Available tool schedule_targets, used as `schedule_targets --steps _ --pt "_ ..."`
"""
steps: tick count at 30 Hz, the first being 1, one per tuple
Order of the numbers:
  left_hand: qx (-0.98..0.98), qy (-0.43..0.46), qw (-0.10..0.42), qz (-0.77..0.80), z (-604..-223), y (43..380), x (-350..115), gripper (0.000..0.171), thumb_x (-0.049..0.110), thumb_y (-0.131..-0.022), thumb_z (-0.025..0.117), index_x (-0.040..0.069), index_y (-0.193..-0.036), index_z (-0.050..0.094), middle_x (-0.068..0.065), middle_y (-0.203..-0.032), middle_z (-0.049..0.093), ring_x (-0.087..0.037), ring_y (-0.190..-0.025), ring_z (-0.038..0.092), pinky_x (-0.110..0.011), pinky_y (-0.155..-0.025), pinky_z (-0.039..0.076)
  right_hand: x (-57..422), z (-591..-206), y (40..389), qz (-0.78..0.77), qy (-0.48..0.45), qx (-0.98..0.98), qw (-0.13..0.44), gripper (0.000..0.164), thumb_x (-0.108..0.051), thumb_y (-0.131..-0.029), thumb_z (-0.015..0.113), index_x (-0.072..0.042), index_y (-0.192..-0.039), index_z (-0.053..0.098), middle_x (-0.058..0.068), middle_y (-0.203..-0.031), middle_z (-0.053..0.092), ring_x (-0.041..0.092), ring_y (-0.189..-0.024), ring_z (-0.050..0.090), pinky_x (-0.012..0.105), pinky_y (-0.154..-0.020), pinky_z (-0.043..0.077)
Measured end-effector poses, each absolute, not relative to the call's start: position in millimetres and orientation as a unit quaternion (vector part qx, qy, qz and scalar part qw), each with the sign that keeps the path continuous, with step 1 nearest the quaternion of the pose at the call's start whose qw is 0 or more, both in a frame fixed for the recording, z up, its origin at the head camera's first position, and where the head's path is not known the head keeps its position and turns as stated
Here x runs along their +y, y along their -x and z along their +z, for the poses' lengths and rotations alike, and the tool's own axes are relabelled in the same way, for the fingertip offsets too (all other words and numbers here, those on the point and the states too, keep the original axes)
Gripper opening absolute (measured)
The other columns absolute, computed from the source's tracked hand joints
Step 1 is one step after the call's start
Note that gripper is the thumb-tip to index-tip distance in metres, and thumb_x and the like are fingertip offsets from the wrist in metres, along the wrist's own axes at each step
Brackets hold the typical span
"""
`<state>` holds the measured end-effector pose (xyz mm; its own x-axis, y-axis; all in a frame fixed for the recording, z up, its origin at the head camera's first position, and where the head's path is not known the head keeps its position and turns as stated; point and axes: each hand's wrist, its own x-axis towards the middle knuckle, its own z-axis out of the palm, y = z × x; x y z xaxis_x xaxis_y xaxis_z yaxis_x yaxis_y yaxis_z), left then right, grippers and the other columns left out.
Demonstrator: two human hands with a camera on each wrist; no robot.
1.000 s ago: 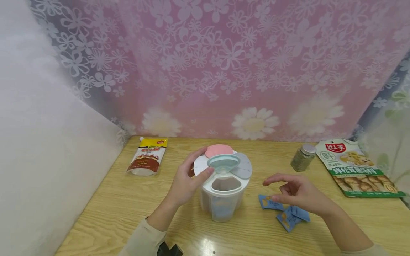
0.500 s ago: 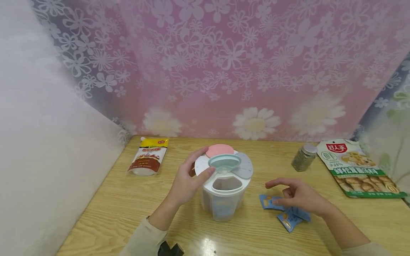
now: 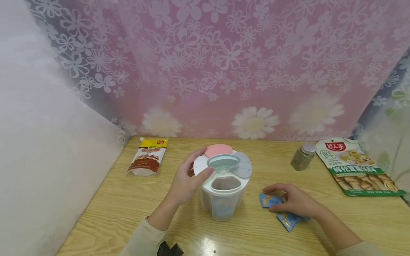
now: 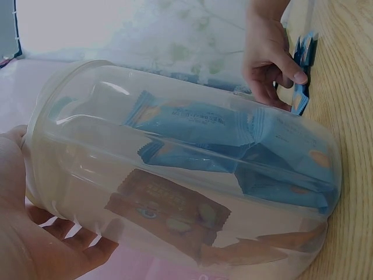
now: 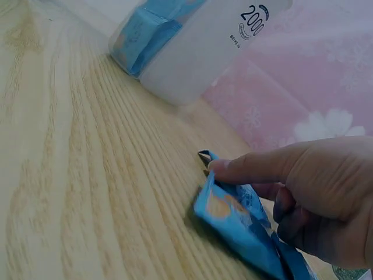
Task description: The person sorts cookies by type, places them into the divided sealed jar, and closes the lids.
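Note:
A clear, divided storage canister (image 3: 222, 206) stands upright with a white lid. One mint flap (image 3: 223, 161) is raised beside an uncovered opening (image 3: 226, 184). My left hand (image 3: 187, 181) grips the lid's left side, thumb on top and fingers round the far edge. Through the wall in the left wrist view show several blue snack packets (image 4: 192, 125) and brown packets (image 4: 169, 210) in separate compartments. To the right, my right hand (image 3: 296, 202) pinches a small blue snack packet (image 3: 266, 201) between thumb and fingers, low over the table. Another blue packet (image 3: 288, 220) lies under the hand.
A yellow, white and brown spouted pouch (image 3: 147, 156) lies at the back left. At the back right are a glass jar of dried herbs (image 3: 302, 159) and a large green-and-white mushroom seasoning bag (image 3: 360, 169). A pink floral curtain (image 3: 205, 71) hangs behind the table.
My right hand has lowered onto the blue packets, and its thumb and fingers have come round one. The left hand and the canister stay where they were.

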<state>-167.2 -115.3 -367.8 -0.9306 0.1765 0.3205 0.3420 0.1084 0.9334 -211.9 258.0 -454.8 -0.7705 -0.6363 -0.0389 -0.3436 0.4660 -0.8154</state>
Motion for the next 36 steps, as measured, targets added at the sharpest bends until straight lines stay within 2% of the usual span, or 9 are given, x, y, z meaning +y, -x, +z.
schedule_targets --steps 5,8,9,12,15,17,23,30,36 --pt "-0.74 0.176 0.065 -0.646 -368 167 -116 0.061 0.022 -0.093 0.069 0.019 -0.15 0.045 -0.005 -0.15 0.046 -0.023 -0.12 0.055 -0.026 -0.094 0.052 253 -450 213 -0.407 0.28 0.853 0.169 0.061 -0.026 -0.082 0.082 -0.002 -0.133 0.06 0.023 -0.123 0.062 0.001 -0.06 0.045 0.024 -0.057 0.047" --pt "-0.741 0.174 0.067 -0.645 -368 167 -116 0.061 0.022 -0.093 0.069 0.019 -0.15 0.046 -0.005 -0.149 0.047 -0.022 -0.119 0.056 -0.026 -0.094 0.052 252 -448 215 -0.389 0.266 0.867 0.163 0.059 -0.031 -0.081 0.083 -0.007 -0.13 0.062 0.017 -0.123 0.062 0.001 -0.079 0.053 0.023 -0.065 0.049" --pt "-0.741 0.173 0.068 -0.645 -368 167 -116 0.061 0.022 -0.093 0.069 0.019 -0.15 0.046 -0.005 -0.149 0.047 -0.022 -0.119 0.056 -0.027 -0.094 0.052 252 -447 216 -0.391 0.257 0.868 0.165 0.056 -0.031 -0.081 0.082 -0.007 -0.128 0.063 0.016 -0.12 0.062 0.003 -0.08 0.053 0.023 -0.066 0.049" --pt "-0.741 0.173 0.068 -0.645 -368 168 -116 0.061 0.022 -0.093 0.069 0.018 -0.149 0.046 -0.005 -0.148 0.048 -0.022 -0.119 0.056 -0.028 -0.095 0.052 253 -446 219 -0.412 0.239 0.862 0.175 0.042 -0.03 -0.085 0.08 -0.007 -0.116 0.066 0.013 -0.111 0.058 0.005 -0.079 0.055 0.024 -0.064 0.049" --pt "-0.741 0.175 0.069 -0.645 -368 168 -116 0.062 0.021 -0.093 0.069 0.018 -0.149 0.046 -0.005 -0.148 0.048 -0.022 -0.12 0.056 -0.031 -0.096 0.052 255 -446 221 -0.45 0.219 0.844 0.192 0.029 -0.026 -0.089 0.075 -0.004 -0.103 0.063 0.012 -0.101 0.051 0.006 -0.061 0.049 0.027 -0.057 0.046" --pt "-0.741 0.175 0.069 -0.644 -369 168 -116 0.062 0.021 -0.093 0.069 0.018 -0.15 0.046 -0.005 -0.149 0.047 -0.022 -0.12 0.056 -0.032 -0.096 0.052 255 -445 222 -0.463 0.216 0.838 0.192 0.027 -0.026 -0.092 0.073 -0.003 -0.098 0.06 0.011 -0.099 0.052 0.005 -0.057 0.046 0.028 -0.053 0.043" --pt "-0.744 0.174 0.071 -0.642 -369 168 -115 0.061 0.021 -0.093 0.069 0.017 -0.149 0.046 -0.005 -0.149 0.047 -0.021 -0.119 0.056 -0.035 -0.096 0.052 254 -437 219 -0.479 0.2 0.832 0.196 0.026 -0.028 -0.095 0.069 -0.004 -0.101 0.062 0.006 -0.092 0.057 0.005 -0.053 0.044 0.027 -0.047 0.04" --pt "-0.745 0.171 0.069 -0.641 -369 168 -116 0.061 0.021 -0.093 0.069 0.018 -0.149 0.047 -0.004 -0.15 0.047 -0.021 -0.119 0.056 -0.034 -0.096 0.052 248 -419 211 -0.496 0.212 0.824 0.176 0.019 -0.025 -0.098 0.065 -0.006 -0.103 0.064 -0.002 -0.08 0.059 0.008 -0.046 0.03 0.033 -0.041 0.034" --pt "-0.744 0.173 0.071 -0.641 -368 167 -116 0.061 0.022 -0.093 0.069 0.018 -0.149 0.046 -0.005 -0.147 0.049 -0.021 -0.117 0.056 -0.031 -0.095 0.052 240 -397 198 -0.512 0.203 0.82 0.153 0.016 -0.021 -0.098 0.065 -0.007 -0.104 0.065 0.0 -0.088 0.063 0.01 -0.048 0.035 0.034 -0.043 0.039"
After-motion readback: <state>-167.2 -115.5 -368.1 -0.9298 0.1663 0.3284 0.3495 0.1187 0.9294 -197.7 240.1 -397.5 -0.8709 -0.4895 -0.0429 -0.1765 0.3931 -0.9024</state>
